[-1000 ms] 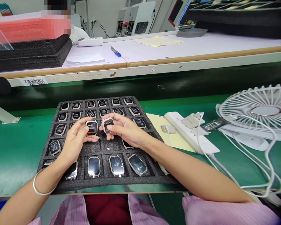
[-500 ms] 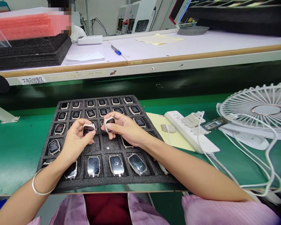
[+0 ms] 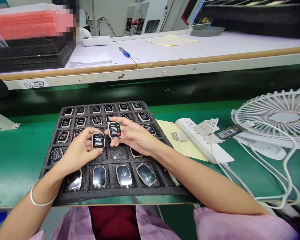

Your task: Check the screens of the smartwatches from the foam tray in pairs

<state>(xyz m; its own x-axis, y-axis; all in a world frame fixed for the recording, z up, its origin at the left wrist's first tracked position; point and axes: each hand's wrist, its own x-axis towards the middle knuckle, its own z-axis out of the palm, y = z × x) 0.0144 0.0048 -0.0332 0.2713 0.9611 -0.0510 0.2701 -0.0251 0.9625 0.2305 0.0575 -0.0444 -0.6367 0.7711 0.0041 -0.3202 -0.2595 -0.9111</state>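
Observation:
My left hand grips a smartwatch body by its edges; white text lines show on its black screen. In my right hand is a second smartwatch body, also lit with text and a small red mark near its lower right. Both are strapless, with pale cases, held side by side over a dark foam tray. Many similar watches sit in the tray's compartments, such as one with a reflective dark screen at the front. Some compartments under my hands are hidden.
Right of the tray, a white power strip with plugged chargers lies by yellow paper. A white fan and loose cables stand farther right. Behind runs a raised shelf with a blue pen and foam stacks.
Both watches have turned to face me, and their text screens are now plainly visible. My right thumb has moved off its watch's screen, and my left thumb has shifted down to the lower edge.

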